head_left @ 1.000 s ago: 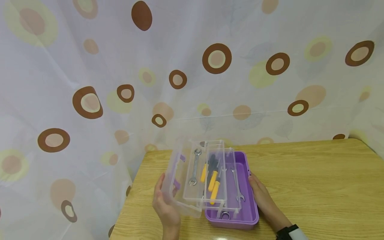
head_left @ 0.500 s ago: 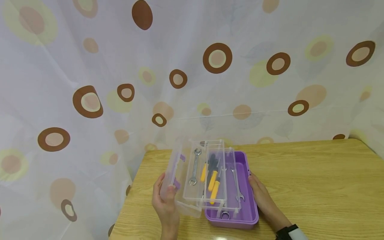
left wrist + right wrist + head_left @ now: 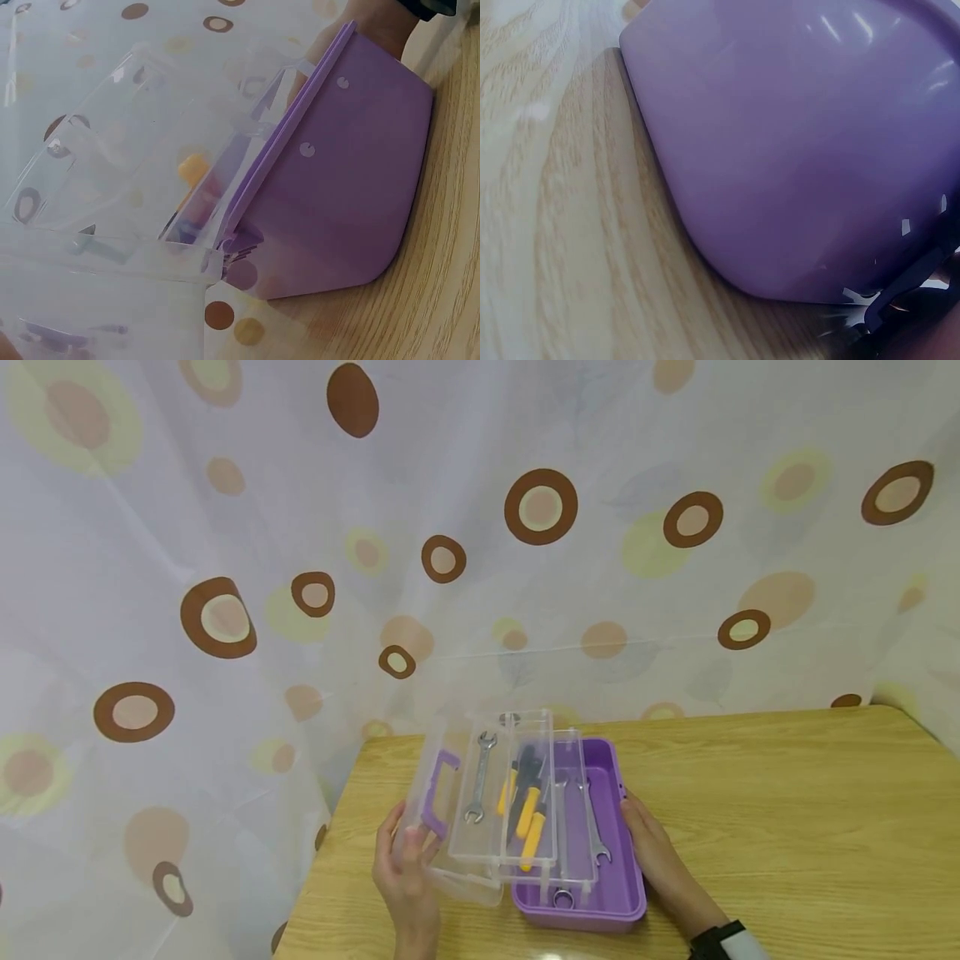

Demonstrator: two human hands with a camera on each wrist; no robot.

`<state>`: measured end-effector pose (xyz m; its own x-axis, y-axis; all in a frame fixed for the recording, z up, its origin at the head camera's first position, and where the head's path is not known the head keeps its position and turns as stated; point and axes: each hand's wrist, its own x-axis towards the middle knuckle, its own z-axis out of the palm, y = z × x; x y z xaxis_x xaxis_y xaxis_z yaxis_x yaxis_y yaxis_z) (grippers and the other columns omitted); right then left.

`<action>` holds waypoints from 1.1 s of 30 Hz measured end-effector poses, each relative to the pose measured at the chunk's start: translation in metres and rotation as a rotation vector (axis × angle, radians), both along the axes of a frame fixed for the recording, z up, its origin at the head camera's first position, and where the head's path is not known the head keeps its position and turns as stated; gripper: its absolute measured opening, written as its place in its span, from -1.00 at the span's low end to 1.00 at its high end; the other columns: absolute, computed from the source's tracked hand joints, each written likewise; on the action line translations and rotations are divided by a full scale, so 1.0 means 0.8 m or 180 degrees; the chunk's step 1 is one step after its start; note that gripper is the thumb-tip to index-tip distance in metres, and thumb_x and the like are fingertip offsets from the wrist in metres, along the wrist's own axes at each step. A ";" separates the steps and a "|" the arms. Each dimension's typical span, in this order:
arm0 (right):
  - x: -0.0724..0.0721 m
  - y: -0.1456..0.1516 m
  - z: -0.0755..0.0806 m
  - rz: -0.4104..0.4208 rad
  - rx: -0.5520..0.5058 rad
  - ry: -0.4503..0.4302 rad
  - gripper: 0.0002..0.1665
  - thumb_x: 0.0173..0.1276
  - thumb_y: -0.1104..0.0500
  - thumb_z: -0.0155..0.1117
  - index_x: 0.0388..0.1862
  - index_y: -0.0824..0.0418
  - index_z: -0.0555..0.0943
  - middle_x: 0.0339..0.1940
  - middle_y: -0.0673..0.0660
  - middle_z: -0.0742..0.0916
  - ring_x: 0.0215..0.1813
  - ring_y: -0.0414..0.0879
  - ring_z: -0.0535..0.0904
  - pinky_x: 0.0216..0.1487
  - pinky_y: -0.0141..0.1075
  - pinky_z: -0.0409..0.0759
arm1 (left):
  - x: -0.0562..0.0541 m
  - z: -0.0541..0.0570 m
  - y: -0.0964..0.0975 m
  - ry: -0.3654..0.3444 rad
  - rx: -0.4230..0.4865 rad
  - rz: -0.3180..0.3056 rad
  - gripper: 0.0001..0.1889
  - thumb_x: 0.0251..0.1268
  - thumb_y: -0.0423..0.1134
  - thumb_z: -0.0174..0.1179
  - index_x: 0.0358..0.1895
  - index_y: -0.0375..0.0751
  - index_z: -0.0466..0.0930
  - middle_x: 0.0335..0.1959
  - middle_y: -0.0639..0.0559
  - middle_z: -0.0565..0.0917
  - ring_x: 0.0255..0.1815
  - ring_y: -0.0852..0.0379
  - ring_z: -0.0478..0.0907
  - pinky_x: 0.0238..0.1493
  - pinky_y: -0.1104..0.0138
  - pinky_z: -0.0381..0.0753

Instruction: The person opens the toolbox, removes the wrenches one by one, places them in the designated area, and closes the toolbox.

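In the head view, my left hand (image 3: 408, 889) holds the clear lid (image 3: 463, 887) of a purple toolbox (image 3: 621, 893), thumb on the near side. A purple carry handle (image 3: 432, 793) is on that lid. Two clear trays hang partly over the box; they show an open-ended wrench (image 3: 480, 777) and several yellow-handled tools (image 3: 531, 835). Deeper in the box lie another wrench (image 3: 595, 822) and a ring-end tool (image 3: 563, 899). My right hand (image 3: 651, 839) rests along the box's right side, fingertips near the rim. The left wrist view shows the box's purple end wall (image 3: 352, 180).
The toolbox stands on a wood-grain table (image 3: 765, 827), which extends to the right. A patterned curtain (image 3: 480, 485) hangs behind it and down the left side. A dark band (image 3: 716, 937) is around the right wrist.
The lid and trays have swung slightly left, and the purple handle now shows more fully. My left hand has shifted a little left, its thumb coming onto the lid. The right hand stays put.
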<state>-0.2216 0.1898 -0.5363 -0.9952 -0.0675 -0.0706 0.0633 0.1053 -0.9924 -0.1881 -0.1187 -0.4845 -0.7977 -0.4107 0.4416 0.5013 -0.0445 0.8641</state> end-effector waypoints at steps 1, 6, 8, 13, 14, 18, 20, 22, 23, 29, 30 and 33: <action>0.000 0.000 0.000 0.0008 -0.0003 0.0002 -0.20 0.79 -0.16 -0.46 0.75 0.27 -0.17 0.73 0.39 0.01 0.71 0.34 -0.10 0.64 0.18 0.01 | 0.001 0.000 0.000 -0.0017 0.0013 -0.0004 -0.53 0.60 -0.31 -0.02 0.38 -0.60 0.37 0.25 -0.56 0.52 0.17 -0.29 0.68 0.00 0.07 0.77; 0.000 -0.001 0.001 -0.0001 0.0016 -0.0025 -0.19 0.78 -0.17 -0.46 0.75 0.27 -0.18 0.74 0.39 0.00 0.72 0.34 -0.13 0.65 0.20 -0.05 | 0.005 0.002 -0.007 -0.0126 -0.0032 -0.0050 -0.50 0.67 -0.29 -0.08 0.46 -0.59 0.31 0.39 -0.56 0.41 0.23 -0.25 0.65 0.03 0.09 0.75; 0.000 -0.002 0.001 -0.0010 0.0011 -0.0032 -0.19 0.78 -0.18 -0.46 0.75 0.28 -0.17 0.74 0.39 0.00 0.72 0.34 -0.13 0.65 0.20 -0.05 | 0.007 0.002 -0.011 -0.0245 -0.0054 -0.0027 -0.52 0.68 -0.29 -0.10 0.48 -0.52 0.34 0.40 -0.52 0.41 0.23 -0.27 0.65 0.03 0.10 0.75; 0.000 -0.002 0.000 -0.0043 -0.0017 -0.0019 -0.20 0.78 -0.17 -0.44 0.75 0.29 -0.14 0.73 0.38 0.04 0.71 0.32 -0.08 0.65 0.17 -0.03 | 0.013 -0.001 -0.022 -0.0547 -0.0059 0.0065 -0.54 0.73 -0.21 -0.12 0.42 -0.47 0.44 0.40 -0.46 0.45 0.25 -0.36 0.61 0.02 0.12 0.75; 0.000 -0.002 0.000 -0.0052 -0.0021 -0.0025 -0.20 0.78 -0.17 -0.44 0.75 0.28 -0.14 0.73 0.37 0.04 0.72 0.31 -0.08 0.66 0.17 -0.03 | 0.014 -0.002 -0.023 -0.0583 -0.0060 0.0061 -0.53 0.74 -0.19 -0.14 0.40 -0.51 0.44 0.40 -0.46 0.45 0.26 -0.38 0.59 0.03 0.12 0.75; -0.001 -0.001 -0.001 -0.0032 0.0009 -0.0048 -0.18 0.77 -0.19 -0.45 0.75 0.26 -0.16 0.74 0.37 0.01 0.72 0.33 -0.12 0.66 0.20 -0.08 | 0.016 -0.005 -0.026 -0.0664 0.0016 0.0027 -0.49 0.76 -0.17 -0.18 0.16 -0.69 0.49 0.49 -0.40 0.41 0.29 -0.41 0.55 0.05 0.15 0.74; -0.001 0.000 0.000 -0.0016 0.0006 -0.0082 -0.17 0.77 -0.21 -0.45 0.75 0.24 -0.17 0.74 0.36 -0.01 0.72 0.34 -0.12 0.66 0.21 -0.07 | 0.015 -0.005 -0.026 -0.0684 0.0056 0.0022 -0.49 0.76 -0.18 -0.19 0.10 -0.71 0.50 0.49 -0.38 0.43 0.29 -0.37 0.57 0.04 0.17 0.75; -0.002 0.000 0.000 -0.0007 0.0005 -0.0092 -0.17 0.77 -0.22 -0.45 0.75 0.24 -0.17 0.74 0.36 -0.01 0.72 0.34 -0.13 0.65 0.22 -0.06 | 0.015 -0.006 -0.026 -0.0691 0.0069 0.0033 -0.49 0.75 -0.18 -0.19 0.09 -0.71 0.51 0.48 -0.37 0.44 0.28 -0.34 0.59 0.03 0.18 0.75; -0.002 0.001 0.000 -0.0006 0.0001 -0.0095 -0.17 0.77 -0.22 -0.45 0.76 0.23 -0.17 0.74 0.36 -0.01 0.72 0.34 -0.13 0.65 0.22 -0.06 | 0.014 -0.006 -0.026 -0.0696 0.0072 0.0036 -0.49 0.75 -0.17 -0.19 0.10 -0.70 0.51 0.48 -0.37 0.44 0.28 -0.32 0.59 0.03 0.19 0.75; -0.001 0.002 -0.001 -0.0003 0.0002 -0.0025 -0.19 0.78 -0.18 -0.45 0.75 0.27 -0.16 0.74 0.36 0.00 0.72 0.34 -0.13 0.66 0.21 -0.08 | 0.014 -0.010 -0.028 -0.0784 0.0102 0.0020 -0.49 0.76 -0.17 -0.25 0.37 -0.53 0.46 0.50 -0.35 0.43 0.30 -0.34 0.58 0.07 0.19 0.74; -0.001 0.002 -0.001 -0.0002 0.0013 -0.0011 -0.19 0.78 -0.18 -0.45 0.75 0.28 -0.16 0.74 0.36 0.00 0.72 0.33 -0.14 0.66 0.21 -0.08 | 0.015 -0.010 -0.028 -0.0811 0.0121 0.0016 -0.49 0.76 -0.16 -0.25 0.41 -0.49 0.45 0.49 -0.35 0.44 0.30 -0.34 0.58 0.07 0.20 0.74; -0.001 0.002 -0.001 0.0004 0.0038 -0.0004 -0.19 0.78 -0.17 -0.45 0.75 0.28 -0.17 0.74 0.37 0.00 0.72 0.33 -0.15 0.66 0.21 -0.09 | 0.014 -0.012 -0.029 -0.0888 0.0200 0.0005 -0.48 0.76 -0.14 -0.26 0.42 -0.47 0.44 0.46 -0.38 0.46 0.28 -0.27 0.62 0.08 0.21 0.74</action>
<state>-0.2227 0.1916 -0.5368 -0.9950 -0.0680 -0.0727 0.0644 0.1171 -0.9910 -0.1766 -0.1422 -0.4945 -0.8841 -0.4317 0.1787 0.2445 -0.1017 0.9643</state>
